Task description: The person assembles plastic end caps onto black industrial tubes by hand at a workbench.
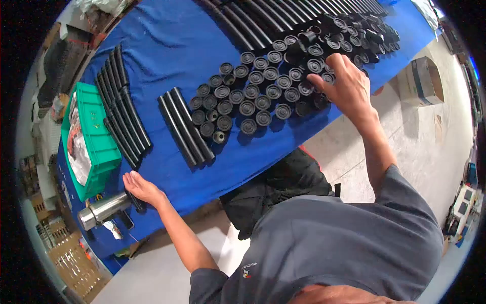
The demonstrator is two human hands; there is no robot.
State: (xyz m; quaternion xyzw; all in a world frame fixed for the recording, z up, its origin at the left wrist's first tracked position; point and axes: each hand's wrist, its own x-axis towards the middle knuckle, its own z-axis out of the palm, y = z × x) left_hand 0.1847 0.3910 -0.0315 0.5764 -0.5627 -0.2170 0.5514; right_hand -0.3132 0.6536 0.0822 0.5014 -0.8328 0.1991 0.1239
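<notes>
My right hand (pixel 350 87) is over the right part of a large group of black round caps (pixel 263 102) with ringed tops. Its thumb and index finger are apart, with caps just beneath and beside them. At the table's near left, my left hand (pixel 144 189) has its fingers together around a short black tube (pixel 135 202), whose lower end sticks out below the hand. The palm hides the rest of that tube. Close by lies a shiny steel cylinder (pixel 109 209). Three black tubes (pixel 185 126) lie side by side left of the caps.
A blue cloth (pixel 167 35) covers the table. Curved black tubes (pixel 121 109) lie beside a green crate (pixel 98 134) holding plastic bags. Long black tubes (pixel 253 23) line the far side. A cardboard box (pixel 424 82) stands on the floor at right. Black fabric (pixel 283 185) hangs by the near edge.
</notes>
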